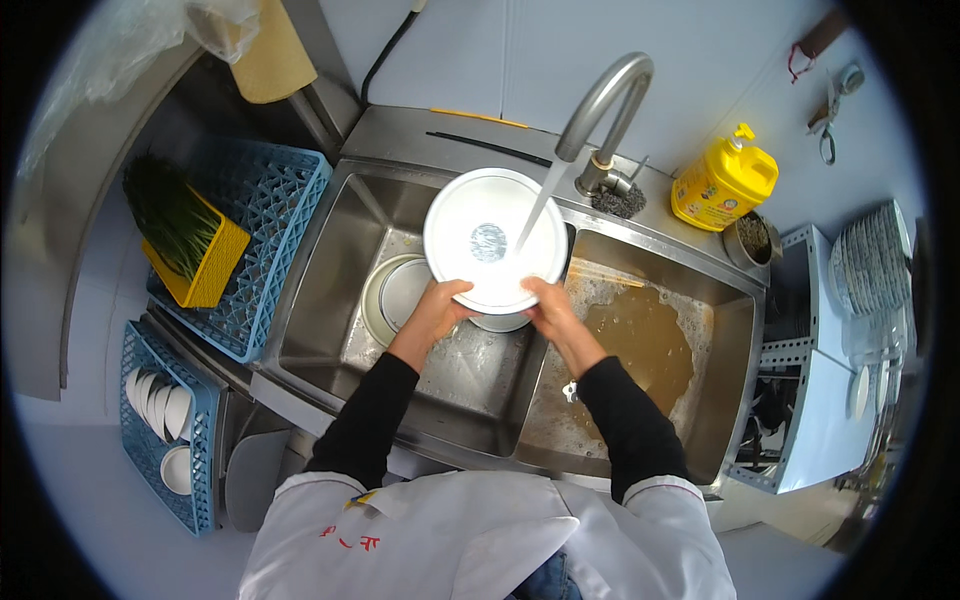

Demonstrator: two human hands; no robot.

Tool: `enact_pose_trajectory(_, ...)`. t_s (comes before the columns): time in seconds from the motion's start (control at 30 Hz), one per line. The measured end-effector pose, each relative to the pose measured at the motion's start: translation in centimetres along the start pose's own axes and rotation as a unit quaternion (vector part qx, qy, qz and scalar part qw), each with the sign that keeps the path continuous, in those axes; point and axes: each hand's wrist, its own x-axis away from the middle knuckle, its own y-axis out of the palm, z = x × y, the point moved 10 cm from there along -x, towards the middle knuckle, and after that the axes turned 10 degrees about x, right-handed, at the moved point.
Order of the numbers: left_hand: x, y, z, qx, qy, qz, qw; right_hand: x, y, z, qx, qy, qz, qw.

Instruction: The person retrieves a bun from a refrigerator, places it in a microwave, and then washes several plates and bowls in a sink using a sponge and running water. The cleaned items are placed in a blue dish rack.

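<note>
Between my two hands, a round white plate point(480, 217) is held over the left sink basin, under the faucet point(611, 97). Water from the spout runs onto its face. My left hand point(435, 311) grips the lower left rim with the thumb on top; my right hand point(556, 315) grips the lower right rim the same way. Below, in the left basin point(465, 382), lie round dishes point(394, 292), partly hidden by the plate and my left hand. The right basin point(731, 360) holds murky brown water with foam around it and a pair of chopsticks point(607, 276).
A yellow pump bottle point(724, 180), a steel scrubber point(619, 201) and a metal cup point(748, 244) stand along the back ledge. Blue crates point(259, 300) with greens in a yellow basket point(217, 262) and white bowls point(157, 405) are at left. Stacked plates point(870, 259) stand right.
</note>
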Motion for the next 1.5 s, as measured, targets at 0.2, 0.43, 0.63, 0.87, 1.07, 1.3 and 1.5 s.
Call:
enact_pose_trajectory(0.2,7.2,1.2,3.3,-0.057,0.074,0.069,0.993,1.3,4.8,4.7,-0.034,0.09,-0.133,0.986)
enact_pose_trajectory(0.43,2.8,-0.1,-1.4,-0.014,-0.006,0.044,0.999,0.7,1.4,0.1,-0.011,0.107,-0.11,0.988)
enact_pose_trajectory(0.63,8.2,3.2,2.5,-0.762,0.222,0.042,0.607,3.2,2.0,-2.4,0.084,0.078,-0.097,0.989)
enact_pose_trajectory(0.87,5.8,7.5,1.4,-0.632,0.318,-0.125,0.696,-0.5,-2.2,-5.2,0.269,0.137,-0.082,0.95)
enact_pose_trajectory(1.07,2.0,5.2,1.6,-0.386,0.214,0.004,0.897,-4.8,2.5,-7.6,0.258,0.051,-0.094,0.96)
enact_pose_trajectory(1.3,-3.0,7.6,0.2,-0.108,0.087,0.04,0.989,-6.3,-0.9,-10.5,0.318,-0.147,-0.019,0.936)
enact_pose_trajectory(1.5,-4.6,5.8,-0.8,0.073,0.038,0.053,0.995,-4.2,-2.2,-10.0,0.441,-0.24,0.021,0.865)
